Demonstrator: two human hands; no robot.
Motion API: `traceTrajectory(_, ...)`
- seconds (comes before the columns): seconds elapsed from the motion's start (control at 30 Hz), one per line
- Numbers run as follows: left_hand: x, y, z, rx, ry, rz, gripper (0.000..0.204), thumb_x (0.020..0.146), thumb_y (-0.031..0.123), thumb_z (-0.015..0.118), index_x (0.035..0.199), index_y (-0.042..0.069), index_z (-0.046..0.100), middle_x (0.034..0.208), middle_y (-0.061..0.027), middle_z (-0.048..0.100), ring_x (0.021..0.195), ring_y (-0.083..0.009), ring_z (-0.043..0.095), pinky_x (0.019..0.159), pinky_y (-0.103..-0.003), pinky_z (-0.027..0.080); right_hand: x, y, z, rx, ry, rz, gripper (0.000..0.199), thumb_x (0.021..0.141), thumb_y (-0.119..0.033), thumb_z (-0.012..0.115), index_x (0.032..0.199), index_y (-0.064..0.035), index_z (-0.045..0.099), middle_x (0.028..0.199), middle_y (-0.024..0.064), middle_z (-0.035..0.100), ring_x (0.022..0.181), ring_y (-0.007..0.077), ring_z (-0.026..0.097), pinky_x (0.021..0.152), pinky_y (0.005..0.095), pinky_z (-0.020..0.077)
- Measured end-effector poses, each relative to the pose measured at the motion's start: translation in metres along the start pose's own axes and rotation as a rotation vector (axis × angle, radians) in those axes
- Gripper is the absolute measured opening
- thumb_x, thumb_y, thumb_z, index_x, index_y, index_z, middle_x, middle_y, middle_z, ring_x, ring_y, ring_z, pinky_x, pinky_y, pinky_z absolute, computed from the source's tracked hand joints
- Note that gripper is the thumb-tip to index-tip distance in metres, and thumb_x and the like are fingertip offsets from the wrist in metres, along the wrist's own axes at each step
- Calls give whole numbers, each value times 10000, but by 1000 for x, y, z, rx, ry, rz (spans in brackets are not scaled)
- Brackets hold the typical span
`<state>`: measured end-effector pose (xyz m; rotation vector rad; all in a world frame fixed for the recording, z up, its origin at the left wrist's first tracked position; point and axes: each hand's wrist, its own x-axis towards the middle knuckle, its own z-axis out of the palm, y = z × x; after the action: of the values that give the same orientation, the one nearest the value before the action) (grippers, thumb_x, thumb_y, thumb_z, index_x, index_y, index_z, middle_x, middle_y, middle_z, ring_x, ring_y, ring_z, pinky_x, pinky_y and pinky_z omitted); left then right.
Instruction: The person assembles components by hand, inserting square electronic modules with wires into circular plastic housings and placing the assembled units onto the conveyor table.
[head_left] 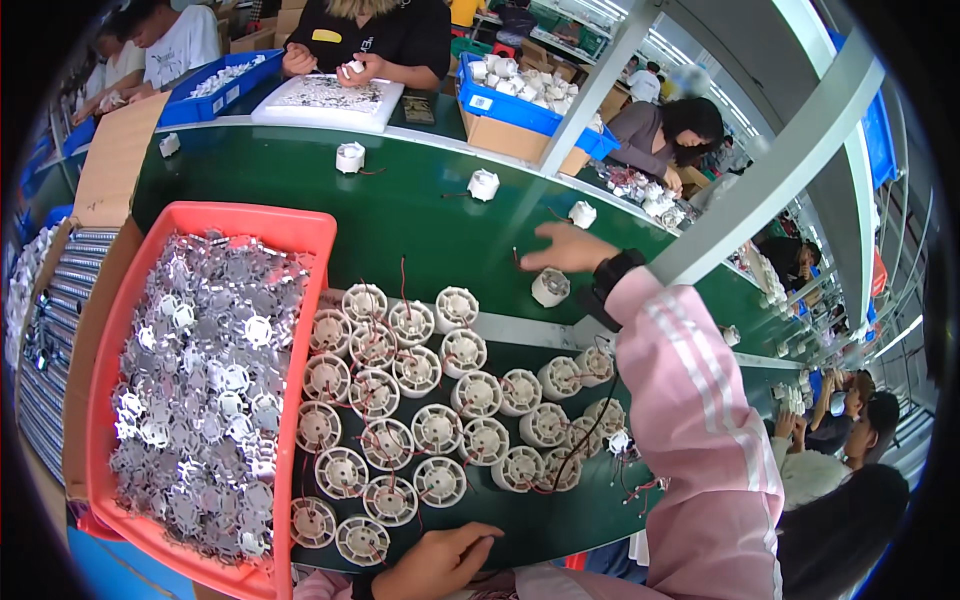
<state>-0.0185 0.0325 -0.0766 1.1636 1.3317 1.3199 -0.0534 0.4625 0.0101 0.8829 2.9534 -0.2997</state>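
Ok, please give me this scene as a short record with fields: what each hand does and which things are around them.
right hand: stretched out flat over the green belt, just above one white round housing
left hand: curled, resting at the near edge by the grouped white housings
red tray: left of the housings, full of silvery star-shaped plates
belt: three more single housings farther along
people: others work across the belt
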Motion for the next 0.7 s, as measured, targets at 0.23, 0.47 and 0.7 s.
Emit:
traceTrajectory(0.23,4,3,0,-30,87,143,158,897,65,554,1038,19,610,718,-195,570,556,-303,575,501,-342,431,119,-4,-25,-6,152,-124,705,840,-470,602,1327,18,456,1345,253,455,1261,373,427,1057,394,336)
traceTrajectory(0.47,-2,-11,8,-71,116,101,145,904,80,558,1029,25,610,770,-182,611,634,-320,623,562,-358,485,201,20,46,-16,93,135,617,827,-402,600,1350,-106,458,1367,217,434,1230,368,453,1028,432,366)
traceTrajectory(0.7,4,-12,1,-55,107,12,146,908,75,553,1030,20,610,836,-178,634,709,-328,646,611,-358,506,233,-83,84,124,271,-277,743,749,-119,579,1438,-171,308,1360,215,425,1209,385,465,1006,445,395)
